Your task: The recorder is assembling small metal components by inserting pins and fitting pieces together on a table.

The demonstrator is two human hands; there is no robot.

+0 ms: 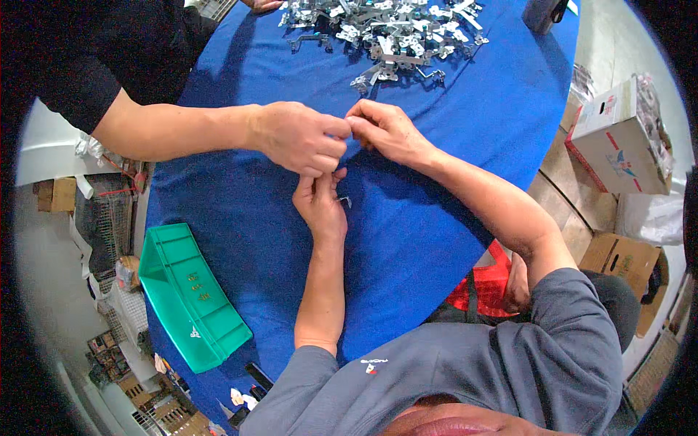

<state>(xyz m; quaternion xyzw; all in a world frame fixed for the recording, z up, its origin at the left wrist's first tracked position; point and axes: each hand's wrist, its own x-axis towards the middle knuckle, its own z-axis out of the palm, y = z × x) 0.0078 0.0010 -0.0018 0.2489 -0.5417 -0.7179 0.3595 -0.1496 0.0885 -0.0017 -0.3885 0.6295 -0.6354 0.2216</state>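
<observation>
My left hand [320, 211] is raised over the blue cloth with its fingers closed, partly covered by a co-worker's hand [299, 138] reaching in from the left. A small silver metal bracket [345, 201] sticks out beside its palm. My right hand [389, 132] is closed in a pinch, its fingertips meeting the co-worker's fingertips. Whatever lies between them is too small or hidden to make out. Beyond the hands, a pile of silver metal brackets [400, 33] lies on the table.
A green plastic bin [229, 328] with a few small brass-coloured pieces stands at the left on the blue tablecloth [436, 240]. At the far right edge is a dark object [542, 14]. A white carton [618, 138] and a brown carton [618, 258] stand right of the table.
</observation>
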